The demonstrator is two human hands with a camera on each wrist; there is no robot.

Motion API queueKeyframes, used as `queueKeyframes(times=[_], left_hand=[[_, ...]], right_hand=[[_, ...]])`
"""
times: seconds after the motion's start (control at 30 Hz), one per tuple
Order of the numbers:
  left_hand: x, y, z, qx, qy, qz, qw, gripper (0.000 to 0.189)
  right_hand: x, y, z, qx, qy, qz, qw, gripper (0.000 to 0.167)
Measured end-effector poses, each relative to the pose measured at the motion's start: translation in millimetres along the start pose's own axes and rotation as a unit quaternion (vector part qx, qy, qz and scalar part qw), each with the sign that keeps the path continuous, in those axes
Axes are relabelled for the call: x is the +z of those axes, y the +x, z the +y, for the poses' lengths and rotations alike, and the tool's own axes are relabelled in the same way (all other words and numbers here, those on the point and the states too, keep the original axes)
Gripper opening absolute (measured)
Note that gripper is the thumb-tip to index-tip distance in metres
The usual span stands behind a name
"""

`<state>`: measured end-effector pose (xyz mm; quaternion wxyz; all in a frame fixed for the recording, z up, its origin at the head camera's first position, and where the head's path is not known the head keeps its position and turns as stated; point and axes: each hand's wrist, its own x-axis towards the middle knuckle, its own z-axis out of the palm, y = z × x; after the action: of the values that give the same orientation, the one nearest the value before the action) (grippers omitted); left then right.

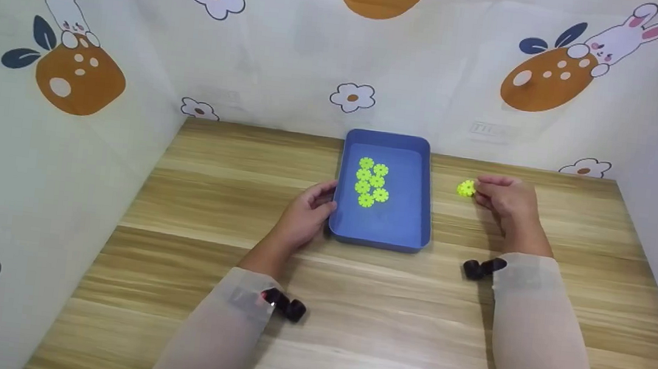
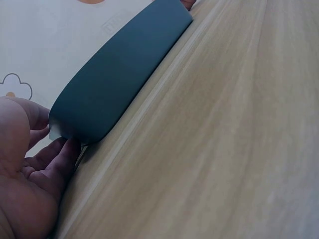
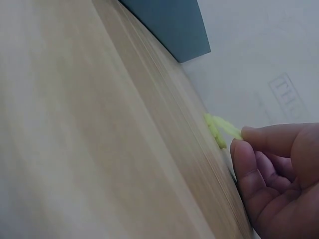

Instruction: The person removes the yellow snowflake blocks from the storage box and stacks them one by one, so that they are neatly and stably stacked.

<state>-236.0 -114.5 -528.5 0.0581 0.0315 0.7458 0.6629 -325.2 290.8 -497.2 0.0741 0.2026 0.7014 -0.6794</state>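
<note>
A shallow blue tray point(image 1: 405, 217) lies on the table with several yellow-green notched plastic discs point(image 1: 377, 181) spread flat in its left half. My left hand point(image 1: 304, 215) grips the tray's left side wall. In the left wrist view, that hand's fingertips point(image 2: 71, 144) sit at the tray's lower corner. To the right of the tray, my right hand point(image 1: 508, 198) pinches a notched disc point(image 1: 468, 188) between thumb and index finger. The right wrist view shows this disc point(image 3: 227, 126) tilted, beside a small stack of the same discs point(image 3: 214, 132) low at the table.
The wood-look table point(image 1: 386, 337) runs back to a patterned cloth wall point(image 1: 282, 51) right behind the tray. More walls close off the left and right sides. A small black wrist camera point(image 1: 285, 305) sits on the left sleeve, another camera point(image 1: 482, 268) on the right.
</note>
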Motion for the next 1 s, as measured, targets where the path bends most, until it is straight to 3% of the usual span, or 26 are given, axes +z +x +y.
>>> queueKeyframes(times=[0.43, 1.0], left_hand=[[0.2, 0.7, -0.8, -0.002, 0.000, 0.004, 1.0000, 0.050], [0.7, -0.6, 1.4, -0.005, 0.012, 0.011, 0.9999, 0.049]], right_hand=[[4.0, -3.6, -0.7, -0.013, -0.046, 0.006, 0.9988, 0.042], [3.3, -9.4, -9.6, -0.011, -0.052, 0.012, 0.9985, 0.039]])
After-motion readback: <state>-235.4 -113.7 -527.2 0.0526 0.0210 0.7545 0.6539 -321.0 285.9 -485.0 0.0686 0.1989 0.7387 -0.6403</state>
